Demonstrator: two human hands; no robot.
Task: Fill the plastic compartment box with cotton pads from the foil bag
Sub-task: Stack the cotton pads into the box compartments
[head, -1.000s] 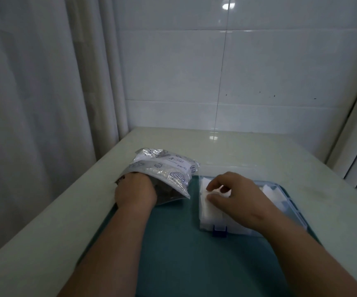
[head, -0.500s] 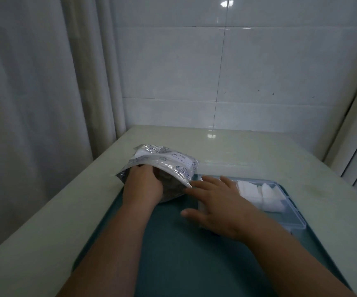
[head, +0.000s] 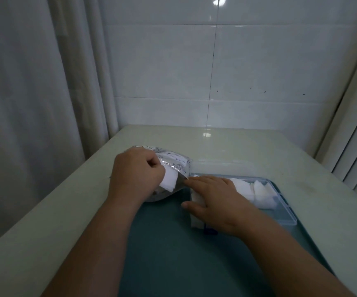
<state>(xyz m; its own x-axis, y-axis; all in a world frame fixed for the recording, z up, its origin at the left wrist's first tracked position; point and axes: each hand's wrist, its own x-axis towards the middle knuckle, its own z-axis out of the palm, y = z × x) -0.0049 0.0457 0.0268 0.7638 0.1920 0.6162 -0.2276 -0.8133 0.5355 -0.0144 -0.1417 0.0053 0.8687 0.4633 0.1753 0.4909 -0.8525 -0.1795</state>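
Teal mat: nearest, under both forearms; it bears the box and the bag's near end, probably to mark the work area.
Right hand: at 2 o'clock from the mat's middle. The fingers are straight and together, palm down on the box's left cells, holding nothing. It likely steadies the box and flattens pads already laid. Whether the index tip touches the bag cannot be told.
Compartment box: open, with its blue latch at 6 o'clock, facing the person for easy reach.
Stored pads: white stacks in the far cells. The near right cells look bare, so filling seems partly done.
Left hand: at 11 o'clock, fingers curled round one pad.
Held pad: white, just clear of the bag's mouth.
Foil bag: on its side, mouth toward 3 o'clock and the box, keeping the carry short.
Clear lid: flat at the box's 12 o'clock, out of the way.
Table: pale, under everything.
Tiled wall: at 12 o'clock, farthest.
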